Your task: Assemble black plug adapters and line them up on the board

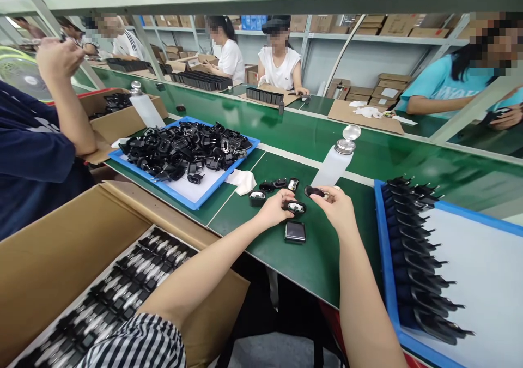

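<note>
Over the green bench, my left hand (278,209) is closed on a black plastic housing (296,208) whose pale inner parts face up. Slightly higher and to the right, my right hand (335,204) pinches a small black plug piece (314,192). Just below the left hand lies a square black case (295,231) on the bench. Beyond that hand rest another open housing (257,196) and several small black parts (273,185). A white pump bottle (333,163) with a metal top stands right behind my right hand.
A blue tray (196,200) heaped with black plug parts sits left, beside a white cloth (242,181). Another blue tray (382,248) at right holds a row of black plugs (417,270). A cardboard box (73,231) of parts stands at my left. Co-workers sit around the bench.
</note>
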`<state>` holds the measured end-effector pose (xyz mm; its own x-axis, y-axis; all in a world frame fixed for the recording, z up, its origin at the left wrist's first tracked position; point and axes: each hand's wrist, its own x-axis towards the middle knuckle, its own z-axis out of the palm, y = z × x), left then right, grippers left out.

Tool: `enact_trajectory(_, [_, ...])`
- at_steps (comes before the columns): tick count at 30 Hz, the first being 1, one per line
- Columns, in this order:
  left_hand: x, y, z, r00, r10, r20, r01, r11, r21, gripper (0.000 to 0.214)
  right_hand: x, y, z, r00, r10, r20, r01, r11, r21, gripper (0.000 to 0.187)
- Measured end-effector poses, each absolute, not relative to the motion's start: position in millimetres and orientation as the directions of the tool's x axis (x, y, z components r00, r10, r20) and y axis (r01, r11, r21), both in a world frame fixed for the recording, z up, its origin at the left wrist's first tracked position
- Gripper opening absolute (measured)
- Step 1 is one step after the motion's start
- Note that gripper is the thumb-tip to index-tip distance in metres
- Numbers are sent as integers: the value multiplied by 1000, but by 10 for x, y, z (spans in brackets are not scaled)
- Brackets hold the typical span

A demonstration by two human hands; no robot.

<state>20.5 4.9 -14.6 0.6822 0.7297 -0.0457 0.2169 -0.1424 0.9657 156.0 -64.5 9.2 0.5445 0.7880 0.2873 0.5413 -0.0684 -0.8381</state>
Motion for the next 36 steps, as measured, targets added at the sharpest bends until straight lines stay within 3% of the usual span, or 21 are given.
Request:
enact_trajectory(3, [188, 52, -147, 687, 724, -59, 237, -145, 961, 40, 1547, -655, 86, 500, 813, 299, 565, -44, -824, 34])
enact_trajectory(9, [145, 46, -151, 718, 696, 24, 313, -354, 881, 42, 1554, -668, 95, 555, 822, 126, 363, -103, -926, 39])
enact_trajectory(12, [132, 52, -148, 723, 691, 22, 334, -377, 864, 43, 1567, -668, 81, 517, 844, 142, 437, -118, -892, 34])
enact_trajectory(21, [105, 71, -106, 738, 673, 50, 348, -442, 827, 42, 1468, -646, -4, 174, 968, 180, 720, 0, -694, 22])
enact_trajectory(25, [85, 59, -95, 738, 667, 101, 350, -506, 788, 35, 1454, -627, -1, 190, 974, 126, 761, -65, -646, 30])
enact_trajectory(29, [77, 34, -79, 724, 685, 80, 410, -521, 748, 43, 1445, -600, 16, 217, 972, 94, 777, -113, -619, 33])
enact_trajectory(36, [80, 20, -4, 742, 670, 36, 553, -641, 531, 40, 1464, -577, 87, 213, 976, -53, 791, -204, -577, 35])
